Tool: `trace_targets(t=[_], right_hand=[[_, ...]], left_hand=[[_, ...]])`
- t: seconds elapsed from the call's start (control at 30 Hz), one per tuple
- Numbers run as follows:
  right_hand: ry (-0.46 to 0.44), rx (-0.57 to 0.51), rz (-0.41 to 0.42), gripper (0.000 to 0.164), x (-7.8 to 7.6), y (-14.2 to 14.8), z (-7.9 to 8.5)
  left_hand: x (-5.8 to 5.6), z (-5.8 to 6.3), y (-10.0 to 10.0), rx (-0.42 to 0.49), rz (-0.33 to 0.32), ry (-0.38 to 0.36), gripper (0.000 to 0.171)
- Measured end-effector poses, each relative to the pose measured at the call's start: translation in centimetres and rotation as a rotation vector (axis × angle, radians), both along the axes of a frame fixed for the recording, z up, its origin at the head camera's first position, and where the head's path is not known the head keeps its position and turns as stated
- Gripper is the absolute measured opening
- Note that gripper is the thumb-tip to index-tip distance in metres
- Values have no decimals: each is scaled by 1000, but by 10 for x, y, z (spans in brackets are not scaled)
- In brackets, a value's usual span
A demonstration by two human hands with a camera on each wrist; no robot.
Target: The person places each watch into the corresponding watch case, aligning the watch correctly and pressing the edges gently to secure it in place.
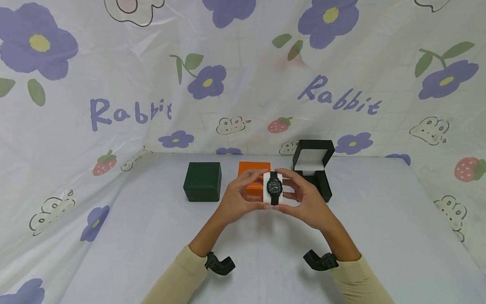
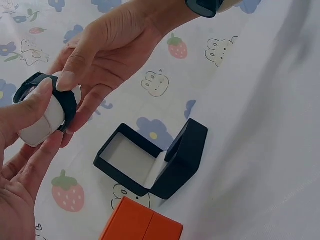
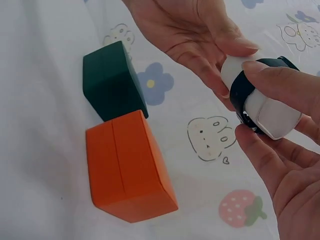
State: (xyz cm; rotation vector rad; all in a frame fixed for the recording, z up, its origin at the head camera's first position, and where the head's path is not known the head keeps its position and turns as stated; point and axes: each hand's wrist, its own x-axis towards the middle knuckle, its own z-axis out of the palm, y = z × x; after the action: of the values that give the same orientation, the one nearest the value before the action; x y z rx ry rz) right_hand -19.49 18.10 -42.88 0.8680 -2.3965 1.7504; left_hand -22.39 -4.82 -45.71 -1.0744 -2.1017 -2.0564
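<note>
A black wristwatch [image 1: 274, 186] is strapped round a white watch cushion [image 3: 275, 118], held up above the table with its dial toward the head camera. My left hand [image 1: 240, 196] grips the cushion's left side between thumb and fingers. On the opposite side my right hand [image 1: 308, 202] pinches it in the same way. Behind the hands, an orange box [image 3: 127, 167] stands closed and partly covered in the head view. An open black watch box [image 1: 324, 185] with a white-lined lid sits to its right; the hand partly hides its inside.
To the left of the orange box stands a closed dark green box [image 1: 202, 182]. All the boxes rest on a white-covered table [image 1: 152, 236]. A white curtain [image 1: 258, 84] printed with flowers, strawberries and rabbits hangs behind the table's back edge.
</note>
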Motion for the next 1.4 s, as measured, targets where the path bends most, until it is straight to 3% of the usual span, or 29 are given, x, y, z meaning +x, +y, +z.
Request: trace_targets(t=[0.47, 0.7, 1.17, 1.4], right_hand=[[91, 81, -65, 89, 0, 2, 0], [155, 59, -74, 90, 0, 2, 2], [181, 50, -76, 85, -1, 4, 3], [195, 29, -59, 80, 14, -3, 27]], left_hand=[[-1, -1, -1, 13, -16, 16, 81], [-3, -3, -2, 14, 14, 25, 81], [-2, 3, -3, -20, -22, 19, 80], [-1, 3, -3, 11, -35, 19, 81]])
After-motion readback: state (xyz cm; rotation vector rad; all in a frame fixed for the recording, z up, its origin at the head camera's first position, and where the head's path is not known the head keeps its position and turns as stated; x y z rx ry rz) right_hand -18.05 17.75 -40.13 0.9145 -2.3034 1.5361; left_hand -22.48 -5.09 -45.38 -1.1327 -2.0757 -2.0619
